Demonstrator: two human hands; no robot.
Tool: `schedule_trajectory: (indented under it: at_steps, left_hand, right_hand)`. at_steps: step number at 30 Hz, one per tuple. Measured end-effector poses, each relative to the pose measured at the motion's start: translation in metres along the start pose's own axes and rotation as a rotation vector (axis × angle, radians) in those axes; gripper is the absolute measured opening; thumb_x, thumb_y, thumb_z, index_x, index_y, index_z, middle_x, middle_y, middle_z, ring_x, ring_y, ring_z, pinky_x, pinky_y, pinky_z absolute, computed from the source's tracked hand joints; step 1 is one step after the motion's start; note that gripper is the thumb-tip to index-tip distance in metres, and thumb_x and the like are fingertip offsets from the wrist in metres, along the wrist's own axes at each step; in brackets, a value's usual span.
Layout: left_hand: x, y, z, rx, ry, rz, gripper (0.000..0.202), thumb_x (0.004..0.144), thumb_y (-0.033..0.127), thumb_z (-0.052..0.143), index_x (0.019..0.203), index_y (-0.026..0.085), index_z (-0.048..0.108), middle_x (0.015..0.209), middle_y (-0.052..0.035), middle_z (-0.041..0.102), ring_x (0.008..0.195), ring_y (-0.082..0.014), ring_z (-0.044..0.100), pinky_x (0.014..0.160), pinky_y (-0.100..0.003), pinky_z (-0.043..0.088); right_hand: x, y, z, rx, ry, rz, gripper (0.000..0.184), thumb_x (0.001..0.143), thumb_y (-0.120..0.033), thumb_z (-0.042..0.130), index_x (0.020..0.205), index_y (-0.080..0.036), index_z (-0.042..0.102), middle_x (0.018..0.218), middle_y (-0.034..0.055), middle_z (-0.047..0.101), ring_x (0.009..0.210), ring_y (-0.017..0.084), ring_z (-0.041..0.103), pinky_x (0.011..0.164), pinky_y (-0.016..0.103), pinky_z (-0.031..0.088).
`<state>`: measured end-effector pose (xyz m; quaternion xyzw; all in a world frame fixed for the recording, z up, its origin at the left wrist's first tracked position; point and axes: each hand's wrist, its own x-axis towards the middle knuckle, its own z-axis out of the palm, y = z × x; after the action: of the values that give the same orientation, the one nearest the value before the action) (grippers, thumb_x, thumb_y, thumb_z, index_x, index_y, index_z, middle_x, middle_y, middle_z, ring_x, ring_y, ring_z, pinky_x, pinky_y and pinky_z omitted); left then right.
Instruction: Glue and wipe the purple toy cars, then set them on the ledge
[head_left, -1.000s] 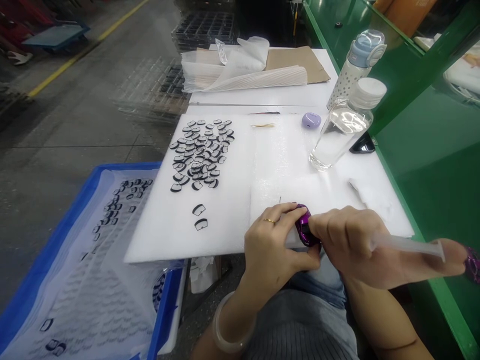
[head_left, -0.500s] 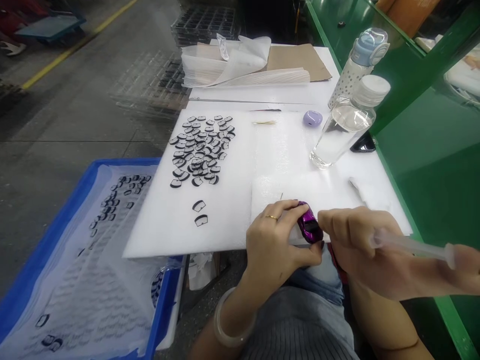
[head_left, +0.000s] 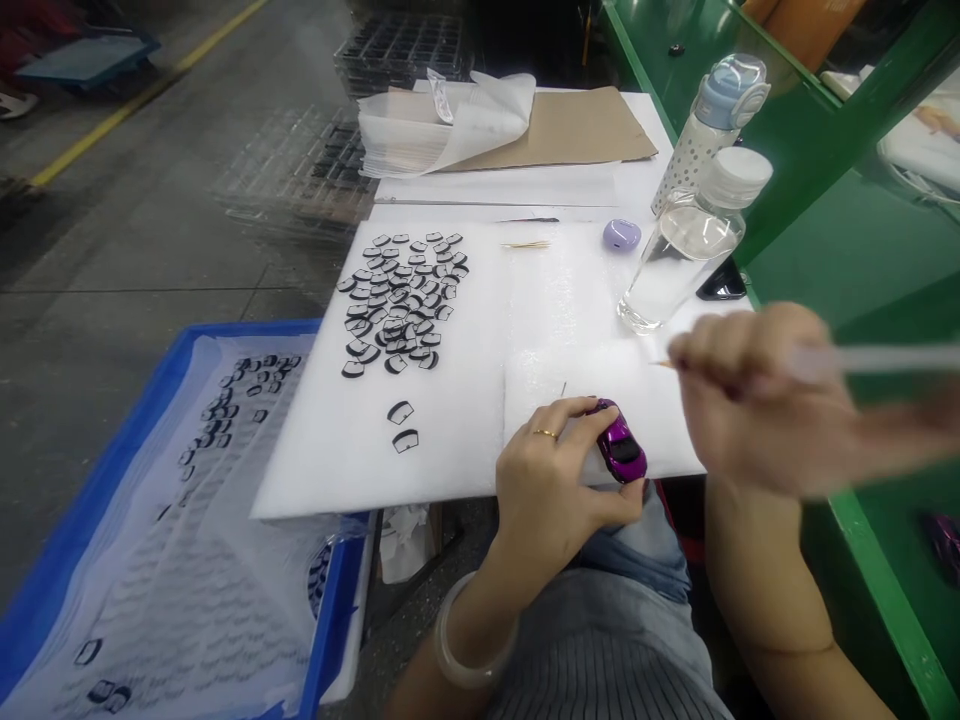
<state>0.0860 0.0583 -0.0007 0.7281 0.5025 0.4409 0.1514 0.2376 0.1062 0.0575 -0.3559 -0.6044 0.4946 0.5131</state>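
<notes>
Between the thumb and fingers of my left hand (head_left: 551, 470) is a small shiny purple toy car (head_left: 621, 448), held by its two ends at the front edge of the white foam sheet (head_left: 457, 440). Its dark window faces up. My right hand (head_left: 765, 400), blurred by motion, is raised to the right of the car and apart from it. It is closed around a translucent syringe (head_left: 885, 360); a thin pointed tip pokes out on the left of the fist. Many small clear parts with black edges (head_left: 401, 300) lie on the foam's left half, two of them (head_left: 403, 425) set apart nearer me.
A water bottle (head_left: 686, 250), a dotted flask (head_left: 701, 130), a purple case (head_left: 622, 235) and thin sticks (head_left: 526, 244) stand or lie farther back. A blue crate (head_left: 180, 350) with more parts is at lower left. Cardboard (head_left: 585, 120) lies at the back.
My right hand has moved up and away from the toy car with the syringe, uncovering more of the foam. My left hand keeps its hold on the car.
</notes>
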Motion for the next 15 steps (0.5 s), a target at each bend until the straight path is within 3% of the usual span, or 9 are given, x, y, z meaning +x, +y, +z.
schedule_trajectory:
  at_steps: [3, 5, 6, 7, 8, 11, 13, 15]
  left_hand:
    - [-0.001, -0.001, 0.001, 0.013, 0.010, 0.007, 0.042, 0.063, 0.025, 0.069, 0.104, 0.016, 0.075, 0.106, -0.0079, 0.074, 0.091, -0.0246, 0.072, 0.073, -0.039, 0.062]
    - [-0.001, -0.001, 0.001, 0.022, 0.014, 0.015, 0.042, 0.063, 0.025, 0.069, 0.104, 0.016, 0.075, 0.107, -0.0076, 0.074, 0.091, -0.0244, 0.072, 0.072, -0.037, 0.061]
    - [-0.002, -0.001, 0.002, 0.030, 0.015, 0.024, 0.042, 0.063, 0.026, 0.069, 0.104, 0.017, 0.075, 0.107, -0.0074, 0.074, 0.090, -0.0243, 0.072, 0.071, -0.037, 0.061]
    - [-0.002, -0.001, 0.002, 0.043, 0.017, 0.035, 0.042, 0.063, 0.026, 0.069, 0.103, 0.016, 0.075, 0.105, -0.0076, 0.074, 0.088, -0.0243, 0.072, 0.069, -0.036, 0.061]
    - [-0.002, -0.001, 0.002, 0.063, 0.023, 0.047, 0.042, 0.063, 0.028, 0.069, 0.103, 0.015, 0.075, 0.102, -0.0084, 0.074, 0.085, -0.0245, 0.072, 0.067, -0.036, 0.060]
    - [-0.002, -0.002, 0.003, 0.141, 0.055, 0.068, 0.044, 0.062, 0.031, 0.069, 0.099, 0.009, 0.075, 0.085, -0.0106, 0.072, 0.074, -0.0254, 0.070, 0.057, -0.035, 0.056]
    - [-0.002, -0.002, 0.003, 0.179, 0.068, 0.073, 0.041, 0.060, 0.033, 0.069, 0.092, 0.008, 0.075, 0.080, -0.0110, 0.070, 0.068, -0.0251, 0.068, 0.052, -0.035, 0.053]
    - [-0.002, -0.002, 0.003, 0.170, 0.062, 0.072, 0.036, 0.061, 0.032, 0.069, 0.089, 0.010, 0.075, 0.082, -0.0105, 0.071, 0.069, -0.0244, 0.069, 0.053, -0.034, 0.054]
  right_hand:
    - [0.007, 0.015, 0.000, -0.200, 0.328, -0.106, 0.039, 0.091, -0.060, 0.044, 0.084, -0.025, 0.059, 0.090, 0.0071, 0.061, 0.088, 0.023, 0.060, 0.078, 0.039, 0.051]
    - [0.000, 0.013, 0.006, -0.358, 0.554, -0.288, 0.015, 0.091, -0.035, 0.054, 0.096, -0.025, 0.063, 0.099, 0.0055, 0.063, 0.094, 0.021, 0.062, 0.081, 0.036, 0.052]
    - [-0.004, 0.010, 0.010, -0.439, 0.593, -0.372, 0.010, 0.090, -0.028, 0.058, 0.097, -0.025, 0.064, 0.096, 0.0037, 0.064, 0.090, 0.019, 0.063, 0.078, 0.034, 0.052]
    - [-0.008, 0.007, 0.015, -0.525, 0.541, -0.405, 0.010, 0.088, -0.022, 0.061, 0.097, -0.025, 0.066, 0.090, 0.0020, 0.066, 0.083, 0.017, 0.063, 0.073, 0.031, 0.052]
    - [-0.009, 0.004, 0.019, -0.616, 0.402, -0.370, 0.012, 0.086, -0.017, 0.064, 0.095, -0.024, 0.069, 0.086, 0.0008, 0.068, 0.077, 0.016, 0.064, 0.068, 0.029, 0.052]
    - [0.002, 0.007, 0.030, -0.777, -0.088, -0.096, 0.016, 0.082, -0.009, 0.067, 0.091, -0.020, 0.075, 0.085, 0.0006, 0.076, 0.073, 0.015, 0.069, 0.064, 0.027, 0.053]
    - [0.012, 0.012, 0.033, -0.774, -0.167, -0.051, 0.015, 0.082, -0.007, 0.067, 0.083, -0.019, 0.076, 0.083, -0.0004, 0.077, 0.071, 0.015, 0.071, 0.065, 0.027, 0.054]
    - [0.012, 0.009, 0.030, -0.734, -0.113, -0.126, 0.019, 0.084, -0.005, 0.066, 0.079, -0.020, 0.076, 0.079, -0.0018, 0.076, 0.071, 0.015, 0.071, 0.065, 0.026, 0.054]
